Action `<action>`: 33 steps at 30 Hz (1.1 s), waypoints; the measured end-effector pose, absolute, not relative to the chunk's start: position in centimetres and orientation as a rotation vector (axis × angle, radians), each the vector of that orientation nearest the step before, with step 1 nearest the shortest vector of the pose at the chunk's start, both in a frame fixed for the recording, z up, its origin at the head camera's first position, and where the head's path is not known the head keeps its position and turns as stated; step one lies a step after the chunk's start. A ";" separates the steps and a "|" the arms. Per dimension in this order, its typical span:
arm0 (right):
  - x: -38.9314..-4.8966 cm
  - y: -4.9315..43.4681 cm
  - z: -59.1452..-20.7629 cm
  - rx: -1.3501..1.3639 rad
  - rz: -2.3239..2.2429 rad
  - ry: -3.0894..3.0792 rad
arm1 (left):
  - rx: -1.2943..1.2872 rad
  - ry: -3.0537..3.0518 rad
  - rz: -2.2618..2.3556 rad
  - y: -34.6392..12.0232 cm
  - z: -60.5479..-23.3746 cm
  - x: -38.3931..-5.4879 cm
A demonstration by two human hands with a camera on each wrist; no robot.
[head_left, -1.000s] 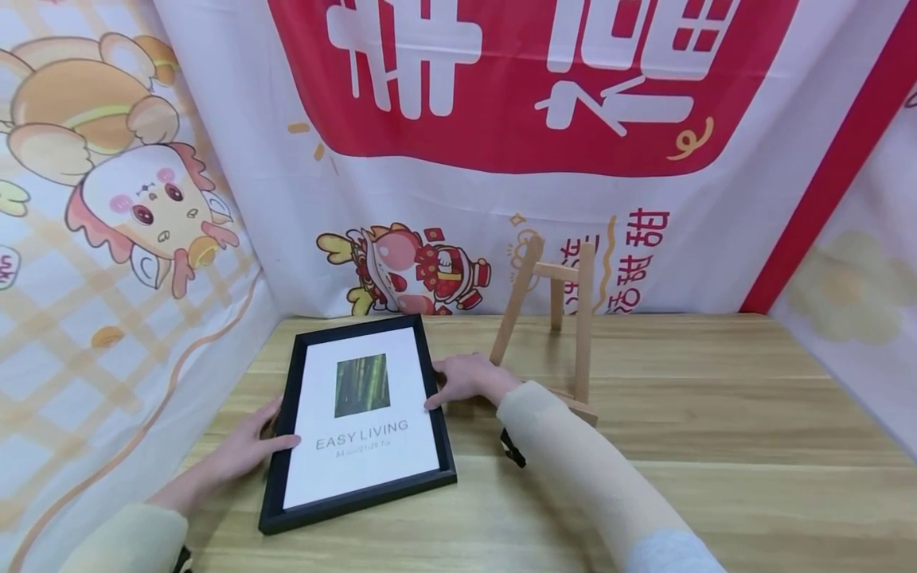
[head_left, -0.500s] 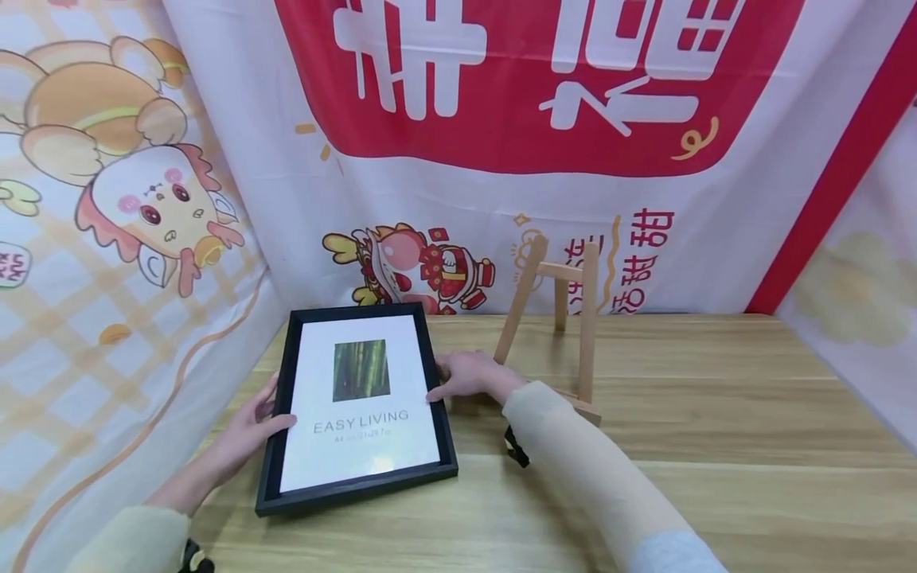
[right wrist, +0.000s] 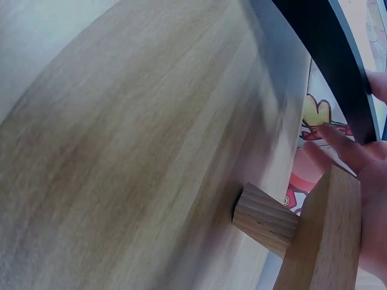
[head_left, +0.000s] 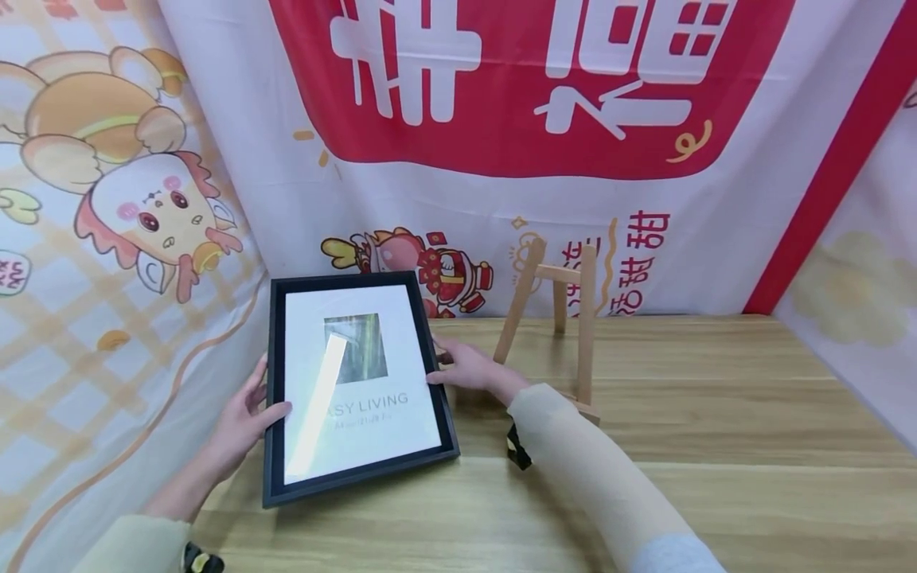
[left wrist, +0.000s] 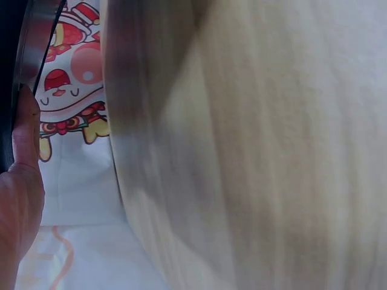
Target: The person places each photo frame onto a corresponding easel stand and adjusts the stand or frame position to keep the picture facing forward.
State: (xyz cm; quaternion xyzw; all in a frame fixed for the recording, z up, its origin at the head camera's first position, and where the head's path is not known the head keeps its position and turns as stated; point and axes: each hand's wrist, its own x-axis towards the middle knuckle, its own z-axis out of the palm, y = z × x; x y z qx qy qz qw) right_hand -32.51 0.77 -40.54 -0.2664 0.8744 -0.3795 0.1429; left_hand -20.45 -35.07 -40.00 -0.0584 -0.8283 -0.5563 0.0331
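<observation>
Both the left hand (head_left: 239, 426) and right hand (head_left: 469, 370) grip the black rectangular picture frame (head_left: 354, 382) by its side edges; only the right wrist view shows the wooden easel's round peg (right wrist: 266, 220) close up.

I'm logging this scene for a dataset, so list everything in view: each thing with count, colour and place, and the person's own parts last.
picture frame: one, black with a white mat and a small green print, left on the table, far edge raised.
wooden easel: one, light wood, standing right of the frame.
table: one, pale wood grain.
printed banners: red, white and cartoon patterned, behind and on both sides.
left hand: one, grips the frame's left edge.
right hand: one, holds the frame's right edge.
sleeves: two, cream.
</observation>
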 end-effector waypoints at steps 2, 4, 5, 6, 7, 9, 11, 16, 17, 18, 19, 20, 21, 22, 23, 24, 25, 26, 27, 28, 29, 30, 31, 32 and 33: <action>-32.6 0.8 -40.5 -0.760 -1.132 2.508 | -0.212 -2.514 -1.728 -35.1 -39.8 -20.4; -32.6 0.8 -40.3 -0.753 -1.170 2.483 | -0.230 -2.493 -1.728 -35.1 -39.6 -20.3; -32.6 0.8 -40.2 -0.754 -1.189 2.467 | -0.239 -2.487 -1.726 -35.1 -39.6 -20.2; -32.6 0.9 -40.0 -0.757 -1.215 2.448 | -0.245 -2.479 -1.726 -35.1 -39.5 -20.1; -32.5 0.9 -39.7 -0.757 -1.248 2.423 | -0.253 -2.463 -1.739 -35.1 -39.5 -20.0; -32.3 1.1 -39.1 -0.757 -1.317 2.368 | -0.260 -2.427 -1.779 -35.1 -39.5 -20.0; -32.1 1.3 -38.6 -0.761 -1.396 2.306 | -0.280 -2.368 -1.841 -34.9 -39.4 -20.1; -31.6 2.2 -37.8 -0.754 -1.522 2.203 | -0.298 -2.365 -1.773 -34.1 -38.8 -20.2; -31.5 2.4 -37.7 -0.752 -1.533 2.202 | -0.298 -2.389 -1.724 -33.9 -38.7 -20.2; -31.4 2.7 -37.6 -0.753 -1.543 2.202 | -0.297 -2.415 -1.672 -33.7 -38.5 -20.2; -31.2 2.9 -37.6 -0.756 -1.548 2.208 | -0.295 -2.443 -1.615 -33.5 -38.4 -20.1; -31.1 3.1 -37.5 -0.762 -1.561 2.211 | -0.297 -2.467 -1.564 -33.3 -38.2 -20.1; -30.9 3.3 -37.5 -0.773 -1.572 2.219 | -0.301 -2.479 -1.538 -33.1 -38.0 -20.0; -30.7 3.6 -37.4 -0.788 -1.590 2.218 | -0.310 -2.477 -1.528 -32.9 -37.8 -20.0; -30.6 3.8 -37.3 -0.803 -1.608 2.217 | -0.319 -2.474 -1.522 -32.7 -37.7 -19.9; -30.4 4.1 -37.1 -0.822 -1.619 2.224 | -0.328 -2.473 -1.512 -32.4 -37.5 -19.9; -30.3 4.4 -36.9 -0.843 -1.634 2.231 | -0.342 -2.466 -1.501 -32.2 -37.2 -19.9; -30.2 4.7 -36.7 -0.871 -1.654 2.230 | -0.354 -2.460 -1.495 -32.0 -36.9 -20.0; -30.0 5.0 -36.5 -0.896 -1.667 2.231 | -0.364 -2.455 -1.488 -31.7 -36.7 -20.1; -29.8 5.3 -36.2 -0.923 -1.683 2.228 | -0.372 -2.454 -1.478 -31.5 -36.4 -20.1; -29.6 5.7 -36.0 -0.945 -1.693 2.232 | -0.377 -2.456 -1.470 -31.3 -36.1 -20.1; -29.4 6.1 -35.7 -0.963 -1.702 2.237 | -0.383 -2.459 -1.462 -31.0 -35.9 -20.2; -29.3 6.4 -35.5 -0.982 -1.715 2.242 | -0.391 -2.461 -1.464 -30.7 -35.6 -20.3; -29.0 6.8 -35.2 -0.998 -1.721 2.253 | -0.398 -2.465 -1.468 -30.4 -35.3 -20.3; -28.8 7.3 -34.9 -1.008 -1.721 2.272 | -0.409 -2.467 -1.476 -30.1 -35.0 -20.4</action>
